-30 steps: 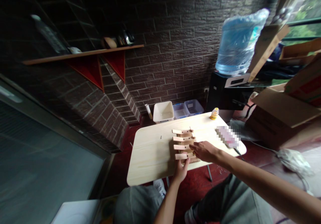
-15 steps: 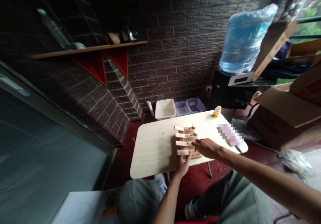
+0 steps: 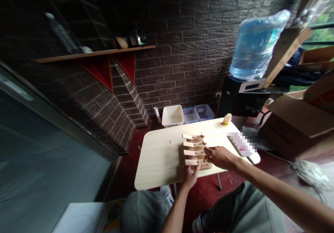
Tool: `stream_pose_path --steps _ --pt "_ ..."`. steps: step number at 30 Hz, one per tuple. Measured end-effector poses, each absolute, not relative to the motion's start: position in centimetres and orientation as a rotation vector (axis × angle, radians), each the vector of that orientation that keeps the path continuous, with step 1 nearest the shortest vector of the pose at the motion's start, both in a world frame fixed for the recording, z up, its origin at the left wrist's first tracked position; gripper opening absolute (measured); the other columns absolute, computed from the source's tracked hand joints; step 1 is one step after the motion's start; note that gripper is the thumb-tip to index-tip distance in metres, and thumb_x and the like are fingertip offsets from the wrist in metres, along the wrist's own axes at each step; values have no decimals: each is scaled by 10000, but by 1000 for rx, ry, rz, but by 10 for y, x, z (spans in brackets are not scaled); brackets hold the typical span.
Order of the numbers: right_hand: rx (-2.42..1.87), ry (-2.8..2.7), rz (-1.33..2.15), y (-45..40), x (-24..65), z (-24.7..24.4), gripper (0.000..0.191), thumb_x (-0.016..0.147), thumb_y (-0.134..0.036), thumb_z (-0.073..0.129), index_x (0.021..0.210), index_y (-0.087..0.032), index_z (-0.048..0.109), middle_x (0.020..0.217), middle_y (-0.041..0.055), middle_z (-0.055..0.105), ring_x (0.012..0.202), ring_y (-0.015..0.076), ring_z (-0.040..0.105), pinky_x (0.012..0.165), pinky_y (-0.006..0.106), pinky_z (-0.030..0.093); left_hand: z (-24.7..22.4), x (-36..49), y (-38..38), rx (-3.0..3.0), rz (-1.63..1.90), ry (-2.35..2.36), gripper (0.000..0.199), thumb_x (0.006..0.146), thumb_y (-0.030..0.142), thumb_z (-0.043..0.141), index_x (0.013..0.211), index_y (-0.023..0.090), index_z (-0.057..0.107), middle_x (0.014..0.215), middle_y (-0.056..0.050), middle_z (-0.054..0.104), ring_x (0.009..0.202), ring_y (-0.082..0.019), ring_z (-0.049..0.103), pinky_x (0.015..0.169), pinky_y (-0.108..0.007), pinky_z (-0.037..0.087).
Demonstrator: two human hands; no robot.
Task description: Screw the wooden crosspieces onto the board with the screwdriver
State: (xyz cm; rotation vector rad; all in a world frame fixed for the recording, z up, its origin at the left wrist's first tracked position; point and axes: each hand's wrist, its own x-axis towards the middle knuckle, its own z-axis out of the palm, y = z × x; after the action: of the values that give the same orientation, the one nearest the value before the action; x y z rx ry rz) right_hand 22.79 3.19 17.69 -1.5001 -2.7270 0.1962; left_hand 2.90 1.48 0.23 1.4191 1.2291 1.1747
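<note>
A wooden assembly (image 3: 193, 153) lies near the front edge of the pale table, with several light slats sticking out to the left, each dotted with dark spots. My left hand (image 3: 191, 178) grips its near end, thumb and fingers around the wood beside the closest slat. Over its right side is my right hand (image 3: 219, 156), fingers pinched together by the slat ends. A small yellowish bit shows under those fingertips, but what they hold is hidden.
On the table (image 3: 156, 160) lie a small dark pin (image 3: 170, 142), a yellow-based bottle (image 3: 227, 119) and a blurred flat pinkish item (image 3: 241, 144). Plastic bins (image 3: 172, 115) stand behind it. A water dispenser (image 3: 238, 97) and cardboard boxes (image 3: 292, 118) are to the right.
The whole view has shifted slightly downward in the picture. Both hands stay at the wooden assembly, and my right fingers have changed position slightly at its right side.
</note>
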Motion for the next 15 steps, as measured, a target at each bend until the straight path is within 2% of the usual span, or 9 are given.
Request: stream_pose_path --steps 4,8,10,15 --pt "-1467 -2449 440 29 245 178 246 966 -330 420 1063 -195 601 937 87 708 764 197 656 673 290 442 0 29 17 1398 1141 1216 481 808 504 671 1179 201 617 1237 -134 624 1199 -303 566 1076 -485 409" --pt "-1416 -1986 822 18 263 158 344 949 -426 444 1155 -185 577 1001 112 702 753 196 642 652 304 486 0 28 19 1369 1100 1131 484 835 504 649 1213 206 591 1239 -135 627 1165 -293 592 1044 -486 450" --pt "-1393 -1732 957 10 270 144 396 942 -489 452 1170 -179 545 974 105 698 803 205 649 664 309 502 1 29 21 1358 1106 1131 483 838 502 648 1215 206 590 1237 -134 631 1173 -298 590 1058 -500 438" --pt "-1416 -1444 1022 -6 281 118 399 918 -543 492 1087 -187 554 812 52 661 704 186 613 606 303 479 3 30 23 1358 1120 1154 526 830 497 658 1258 203 573 1302 -140 599 1245 -311 548 1100 -531 395"
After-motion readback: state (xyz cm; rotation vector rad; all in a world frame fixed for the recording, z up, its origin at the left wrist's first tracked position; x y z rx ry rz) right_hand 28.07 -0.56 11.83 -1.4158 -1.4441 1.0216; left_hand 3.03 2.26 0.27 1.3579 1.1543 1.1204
